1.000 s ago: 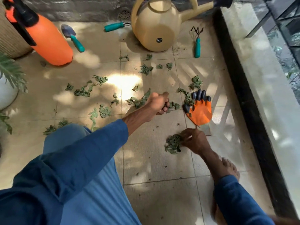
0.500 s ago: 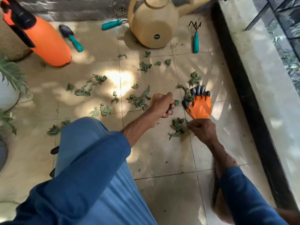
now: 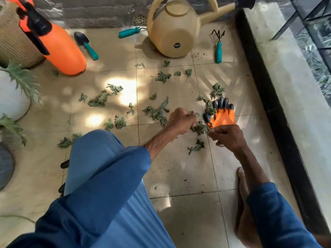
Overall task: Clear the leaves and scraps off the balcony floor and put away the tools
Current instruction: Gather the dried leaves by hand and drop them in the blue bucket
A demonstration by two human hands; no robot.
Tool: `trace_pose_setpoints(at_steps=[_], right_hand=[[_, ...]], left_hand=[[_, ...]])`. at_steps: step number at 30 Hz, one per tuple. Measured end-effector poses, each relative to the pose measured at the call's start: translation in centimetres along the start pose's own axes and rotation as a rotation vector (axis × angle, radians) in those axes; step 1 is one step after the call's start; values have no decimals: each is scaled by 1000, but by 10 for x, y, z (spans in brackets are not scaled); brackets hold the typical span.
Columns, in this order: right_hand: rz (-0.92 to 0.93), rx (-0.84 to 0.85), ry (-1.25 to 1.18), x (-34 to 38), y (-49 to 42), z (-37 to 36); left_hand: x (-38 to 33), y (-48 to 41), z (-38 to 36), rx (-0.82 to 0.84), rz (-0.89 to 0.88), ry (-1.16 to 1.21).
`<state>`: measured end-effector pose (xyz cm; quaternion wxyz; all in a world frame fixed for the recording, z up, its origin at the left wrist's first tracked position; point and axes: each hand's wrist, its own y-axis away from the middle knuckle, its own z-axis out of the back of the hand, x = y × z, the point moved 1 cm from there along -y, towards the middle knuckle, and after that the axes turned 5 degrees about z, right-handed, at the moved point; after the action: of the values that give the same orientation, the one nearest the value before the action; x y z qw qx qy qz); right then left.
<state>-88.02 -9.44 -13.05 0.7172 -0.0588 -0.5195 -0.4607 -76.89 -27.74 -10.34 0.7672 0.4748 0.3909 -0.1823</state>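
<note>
Several dry green leaf scraps (image 3: 98,101) lie scattered over the beige tiled balcony floor (image 3: 179,172). My left hand (image 3: 181,120) is curled around a bunch of leaves (image 3: 199,128) in the middle of the floor. My right hand (image 3: 227,138) pinches the same bunch from the right side. A few leaves (image 3: 196,147) lie on the tile just below both hands. An orange garden glove with black claw tips (image 3: 222,115) lies flat directly behind my right hand. A teal-handled trowel (image 3: 86,44), a teal-handled tool (image 3: 131,31) and a teal hand rake (image 3: 218,47) lie near the back wall.
A beige watering can (image 3: 174,31) stands at the back centre. An orange pressure sprayer (image 3: 59,45) lies at the back left beside a woven basket (image 3: 12,43). A white pot with a plant (image 3: 12,97) is at the left. A black kerb (image 3: 274,108) runs along the right.
Both hands have come together on one bunch of leaves in front of the glove. The right hand rose from the floor pile, of which only a few leaves remain on the tile.
</note>
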Motion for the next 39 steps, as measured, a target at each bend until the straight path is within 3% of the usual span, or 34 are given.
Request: trace_pose_setpoints(at_steps=[8,17,21,24,27,30,33,39], right_hand=[[132,191,-120,45,8,26],[211,275,-126,90,16,25],[244,188,36,104,15,14],[344,51,280,113,16,-3],[419,-50,350,114,19,-24],[463,-141,270,118,25,-41],[444,-222,113,121,31,-54],[431,-153,95,132,41,-69]], left_hand=[[2,-7,13,-60,70,78],[-15,8,16,216,400,601],[-24,13,13,284,441,715],[-33,19,7,260,404,645],[-32,17,0,153,296,501],[-28,12,-6,21,235,466],[-26,7,-7,-47,286,564],[-31,9,1,-78,388,736]])
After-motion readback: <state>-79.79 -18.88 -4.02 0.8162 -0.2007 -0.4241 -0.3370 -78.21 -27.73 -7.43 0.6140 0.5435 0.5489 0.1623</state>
